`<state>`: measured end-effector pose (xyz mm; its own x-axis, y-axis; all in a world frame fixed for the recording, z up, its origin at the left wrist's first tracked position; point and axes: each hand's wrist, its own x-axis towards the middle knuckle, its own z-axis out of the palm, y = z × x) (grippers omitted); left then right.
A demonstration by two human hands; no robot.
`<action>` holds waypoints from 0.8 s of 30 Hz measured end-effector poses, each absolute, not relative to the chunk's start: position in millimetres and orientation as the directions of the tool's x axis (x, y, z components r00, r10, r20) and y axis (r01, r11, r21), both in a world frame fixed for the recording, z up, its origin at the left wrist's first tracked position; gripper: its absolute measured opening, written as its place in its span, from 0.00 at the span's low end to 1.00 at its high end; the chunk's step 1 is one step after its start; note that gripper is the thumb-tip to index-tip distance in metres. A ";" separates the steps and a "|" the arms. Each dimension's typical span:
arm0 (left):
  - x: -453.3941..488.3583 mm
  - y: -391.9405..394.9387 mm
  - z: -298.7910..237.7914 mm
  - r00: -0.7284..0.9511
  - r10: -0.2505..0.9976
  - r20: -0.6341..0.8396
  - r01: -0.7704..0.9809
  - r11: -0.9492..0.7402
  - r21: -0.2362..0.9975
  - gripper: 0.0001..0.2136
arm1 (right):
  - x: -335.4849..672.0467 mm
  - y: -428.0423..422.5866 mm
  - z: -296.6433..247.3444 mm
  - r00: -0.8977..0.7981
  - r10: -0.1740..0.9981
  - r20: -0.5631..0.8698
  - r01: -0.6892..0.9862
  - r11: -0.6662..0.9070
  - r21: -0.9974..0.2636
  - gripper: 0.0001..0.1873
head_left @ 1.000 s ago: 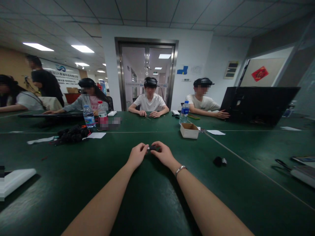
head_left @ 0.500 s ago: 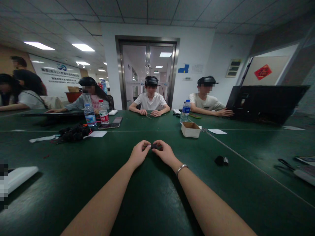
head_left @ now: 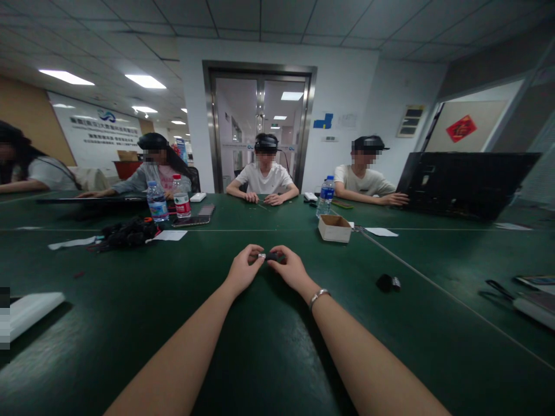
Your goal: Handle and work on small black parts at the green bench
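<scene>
Between my hands, just above the green table (head_left: 277,323), is a small black piece with a silver metal end (head_left: 272,256); its exact kind is too small to tell. My left hand (head_left: 244,269) pinches the silver end between thumb and fingertips. On the black end, the thumb and fingers of my right hand (head_left: 290,269) are closed, hiding part of it. A metal bracelet circles my right wrist. Off to the right lies a black piece with a silver end (head_left: 388,282), apart from both hands.
Ahead on the right stand an open cardboard box (head_left: 335,229) and a water bottle (head_left: 325,196). To the left are two bottles, a phone (head_left: 193,220) and a black cable bundle (head_left: 128,234). A large black screen (head_left: 468,185) stands at right. Several people sit around the table.
My left hand has shifted slightly left, and more of the silver end shows between my hands. My right hand stays nearly still. A standing person at far left is out of view.
</scene>
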<state>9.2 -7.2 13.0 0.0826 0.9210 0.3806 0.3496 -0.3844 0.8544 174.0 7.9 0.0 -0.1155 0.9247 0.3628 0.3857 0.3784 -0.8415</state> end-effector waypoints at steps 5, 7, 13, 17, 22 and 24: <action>6.2 -6.5 12.1 0.115 0.933 0.341 0.376 -0.359 0.854 0.14 | 174.3 7.4 -0.1 -0.167 0.916 0.365 0.375 0.401 -0.836 0.16; 5.3 -5.7 11.2 0.104 0.947 0.305 0.416 -0.319 0.851 0.17 | 174.1 6.2 0.8 -0.172 0.914 0.366 0.383 0.405 -0.830 0.16; 7.4 -4.5 9.9 0.083 0.958 0.275 0.486 -0.280 0.828 0.23 | 173.2 3.8 3.6 -0.168 0.914 0.368 0.395 0.405 -0.824 0.15; 8.8 -3.2 8.1 0.056 0.951 0.304 0.334 -0.304 0.892 0.19 | 173.2 4.4 4.3 -0.121 0.919 0.375 0.390 0.391 -0.834 0.14; 6.8 -2.0 7.6 0.089 0.930 0.357 0.243 -0.368 0.898 0.14 | 173.5 4.1 4.8 -0.092 0.925 0.367 0.386 0.373 -0.844 0.14; 6.1 -1.7 7.6 0.106 0.922 0.373 0.266 -0.388 0.883 0.12 | 173.7 4.0 4.6 -0.102 0.924 0.369 0.384 0.378 -0.842 0.14</action>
<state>6.1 -1.7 7.6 0.1063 0.9217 0.3730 0.2656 -0.3878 0.8827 173.7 4.0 4.6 -0.1023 0.9240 0.3685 0.3835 0.3785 -0.8424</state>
